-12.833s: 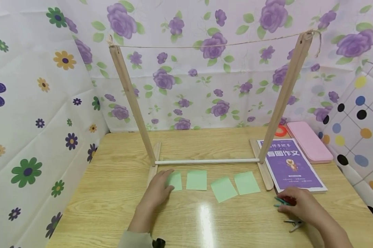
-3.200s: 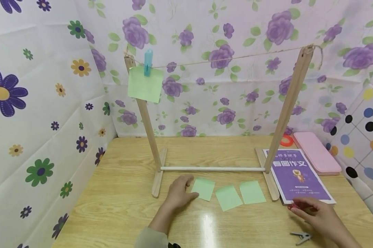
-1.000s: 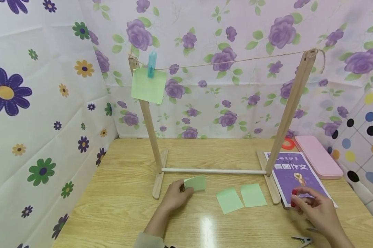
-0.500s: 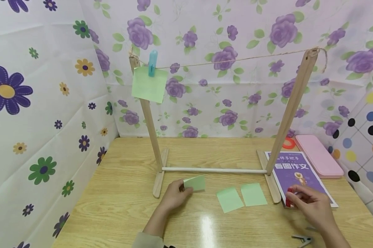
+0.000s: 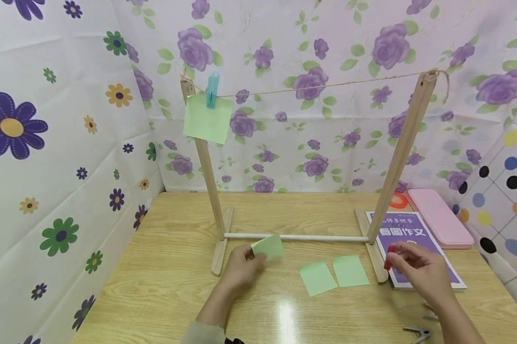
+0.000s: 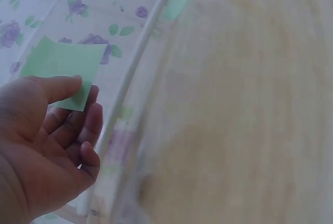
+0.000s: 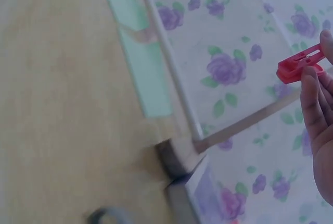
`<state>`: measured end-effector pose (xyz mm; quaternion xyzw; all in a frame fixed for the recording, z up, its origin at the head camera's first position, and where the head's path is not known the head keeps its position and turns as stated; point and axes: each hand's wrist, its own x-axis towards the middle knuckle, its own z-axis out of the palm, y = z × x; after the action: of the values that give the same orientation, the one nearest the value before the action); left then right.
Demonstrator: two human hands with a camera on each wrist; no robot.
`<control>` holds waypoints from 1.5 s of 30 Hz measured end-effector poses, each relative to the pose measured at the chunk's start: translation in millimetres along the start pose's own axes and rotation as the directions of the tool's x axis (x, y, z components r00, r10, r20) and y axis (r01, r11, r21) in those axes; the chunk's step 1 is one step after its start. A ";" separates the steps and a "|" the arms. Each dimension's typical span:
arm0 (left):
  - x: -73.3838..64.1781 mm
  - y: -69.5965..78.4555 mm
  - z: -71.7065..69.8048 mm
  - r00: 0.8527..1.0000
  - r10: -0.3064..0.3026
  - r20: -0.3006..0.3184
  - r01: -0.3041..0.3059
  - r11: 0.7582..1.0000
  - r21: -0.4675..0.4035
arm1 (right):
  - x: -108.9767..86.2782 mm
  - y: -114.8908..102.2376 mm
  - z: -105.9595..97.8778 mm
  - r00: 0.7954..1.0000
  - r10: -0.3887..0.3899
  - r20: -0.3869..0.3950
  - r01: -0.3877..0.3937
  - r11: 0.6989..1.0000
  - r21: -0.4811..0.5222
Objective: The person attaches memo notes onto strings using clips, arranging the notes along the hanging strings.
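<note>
My left hand pinches a green sticky note between thumb and fingers, raised just off the table; the left wrist view shows the thumb across the note. My right hand holds a red clothespin by the purple book; in the right wrist view the clothespin sits between thumb and fingertips. Two more green notes lie on the table between the hands. A further green note hangs from the twine at the left post, held by a blue clothespin.
A wooden frame with a left post, a right post and a white crossbar stands on the table. At right are a purple book, a pink case, a red ring and grey clothespins.
Earlier the twine held nothing; a note now hangs there under the blue clothespin. The left hand has picked up a second note and lifted it. The right hand has raised the red clothespin and moved left.
</note>
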<state>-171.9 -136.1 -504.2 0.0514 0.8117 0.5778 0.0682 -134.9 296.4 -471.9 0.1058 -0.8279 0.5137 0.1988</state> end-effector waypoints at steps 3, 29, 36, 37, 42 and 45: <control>1.9 11.1 -3.6 0.999 0.028 -0.036 -0.029 0.999 -0.029 | 14.0 -11.7 2.0 1.000 -0.027 0.011 0.027 0.999 0.023; 32.1 98.8 -16.6 0.951 0.053 -0.306 -0.177 0.902 -0.395 | 119.9 -122.7 23.0 0.903 -0.419 0.096 0.375 0.877 0.301; 39.0 114.5 -19.3 0.923 0.132 -0.362 -0.288 0.859 -0.424 | 142.8 -158.8 30.8 0.868 -0.480 0.128 0.417 0.844 0.337; 40.0 116.8 -20.1 0.921 0.142 -0.363 -0.300 0.852 -0.429 | 146.3 -163.3 31.6 0.862 -0.493 0.120 0.428 0.833 0.350; 43.8 131.4 -23.4 0.910 0.205 -0.359 -0.361 0.818 -0.448 | 161.7 -188.4 33.4 0.823 -0.561 0.087 0.507 0.795 0.333; 44.8 140.4 -24.7 0.901 0.236 -0.365 -0.392 0.805 -0.446 | 170.1 -203.6 34.8 0.798 -0.595 0.090 0.543 0.777 0.319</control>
<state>-219.5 -105.9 -365.9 0.0810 0.6108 0.7753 -0.1387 -218.2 178.7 -246.5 0.4261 -0.6911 0.5274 0.2505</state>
